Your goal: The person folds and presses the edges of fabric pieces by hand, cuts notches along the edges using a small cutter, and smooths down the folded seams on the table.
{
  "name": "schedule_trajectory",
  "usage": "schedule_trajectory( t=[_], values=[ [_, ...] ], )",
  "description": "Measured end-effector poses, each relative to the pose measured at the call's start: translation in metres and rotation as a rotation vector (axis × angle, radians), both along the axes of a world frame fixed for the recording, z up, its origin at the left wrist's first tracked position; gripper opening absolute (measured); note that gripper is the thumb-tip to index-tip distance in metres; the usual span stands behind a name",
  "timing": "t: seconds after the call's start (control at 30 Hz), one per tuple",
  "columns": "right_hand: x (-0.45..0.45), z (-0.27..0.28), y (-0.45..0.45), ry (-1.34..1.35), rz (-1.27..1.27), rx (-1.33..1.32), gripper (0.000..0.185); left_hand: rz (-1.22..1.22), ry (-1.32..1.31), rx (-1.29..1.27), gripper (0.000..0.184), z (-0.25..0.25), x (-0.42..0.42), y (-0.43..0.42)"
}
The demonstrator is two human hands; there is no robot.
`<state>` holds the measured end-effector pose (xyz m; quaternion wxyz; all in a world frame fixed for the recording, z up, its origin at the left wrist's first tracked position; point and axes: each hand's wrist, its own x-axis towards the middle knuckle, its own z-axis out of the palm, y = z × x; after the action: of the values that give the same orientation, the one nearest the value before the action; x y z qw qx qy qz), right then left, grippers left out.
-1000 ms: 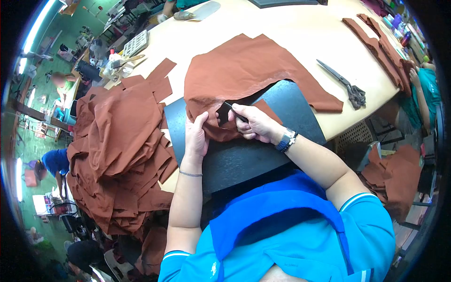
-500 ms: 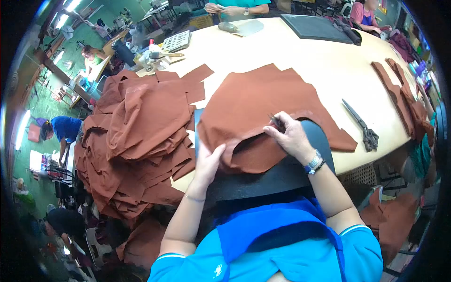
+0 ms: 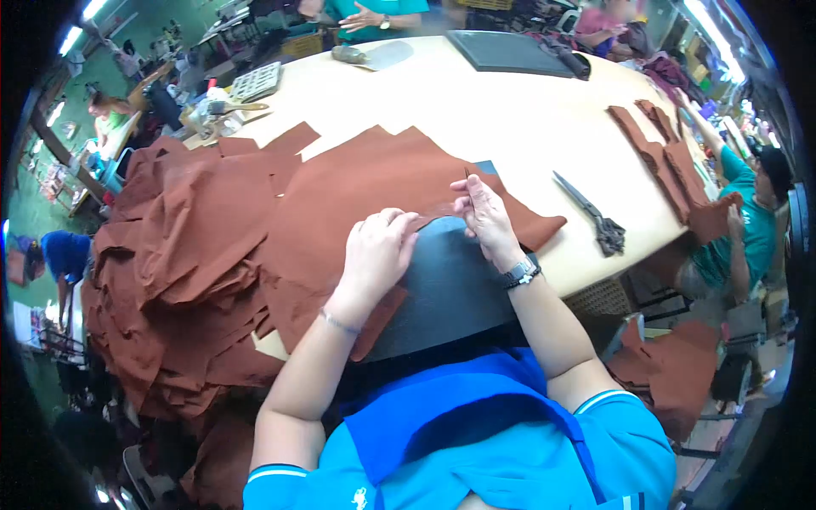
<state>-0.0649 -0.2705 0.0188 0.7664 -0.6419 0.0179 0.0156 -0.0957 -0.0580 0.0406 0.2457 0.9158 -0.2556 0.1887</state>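
My left hand [image 3: 379,253] is closed at the edge of a reddish-brown fabric piece [image 3: 357,183], with its fingertips bent down onto the cloth. To the right of it, my right hand [image 3: 486,219] is raised with curled fingers around a small dark pointed tool [image 3: 467,173]; only the tip shows, so its exact kind is unclear. The fabric lies partly over a dark board [image 3: 455,289] in front of me. Its curved edge runs between my two hands, and one part hangs down under my left forearm.
A large heap of brown fabric [image 3: 187,255] lies at the left. Dark-handled scissors [image 3: 595,212] rest on the cream table [image 3: 518,110] at the right. Further off are a black flat board [image 3: 510,53], a brush [image 3: 238,108] and brown strips [image 3: 650,157]. A co-worker [image 3: 748,212] stands at the right.
My left hand has moved from the fabric's left side to its curved edge near my right hand. The cloth has shifted, baring more dark board. The view has turned, bringing in a co-worker.
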Motion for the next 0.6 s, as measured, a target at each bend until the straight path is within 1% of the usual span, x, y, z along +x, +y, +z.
schedule_trajectory(
  t=[0.07, 0.1, 0.13, 0.2, 0.3, 0.33, 0.43, 0.5, 0.6],
  values=[
    [-0.016, 0.009, -0.013, 0.196, -0.040, 0.158, 0.054, 0.029, 0.079, 0.073, 0.025, -0.021, 0.020, -0.007],
    [-0.021, 0.010, -0.018, 0.263, -0.032, 0.221, 0.055, 0.045, 0.010, 0.074, 0.023, -0.031, 0.026, -0.007],
    [-0.025, 0.008, -0.023, 0.308, 0.024, 0.319, 0.054, 0.033, -0.019, 0.014, 0.018, -0.034, 0.031, -0.007],
    [-0.031, 0.004, -0.024, 0.395, 0.105, 0.427, 0.050, 0.046, -0.032, -0.011, 0.014, -0.042, 0.035, -0.005],
    [-0.037, 0.001, -0.011, 0.555, 0.243, 0.548, 0.044, 0.071, -0.005, -0.108, 0.012, -0.040, 0.036, -0.001],
    [-0.038, -0.004, -0.006, 0.597, 0.296, 0.637, 0.041, 0.081, -0.014, -0.148, 0.011, -0.040, 0.037, 0.000],
    [-0.036, -0.013, 0.007, 0.659, 0.334, 0.802, 0.039, 0.094, -0.019, -0.237, 0.010, -0.040, 0.039, 0.000],
    [-0.031, -0.018, 0.009, 0.610, 0.332, 0.807, 0.038, 0.098, 0.010, -0.257, 0.009, -0.039, 0.038, 0.001],
    [-0.025, -0.018, 0.014, 0.579, 0.316, 0.813, 0.037, 0.073, -0.036, -0.259, 0.009, -0.038, 0.037, 0.002]
  ],
)
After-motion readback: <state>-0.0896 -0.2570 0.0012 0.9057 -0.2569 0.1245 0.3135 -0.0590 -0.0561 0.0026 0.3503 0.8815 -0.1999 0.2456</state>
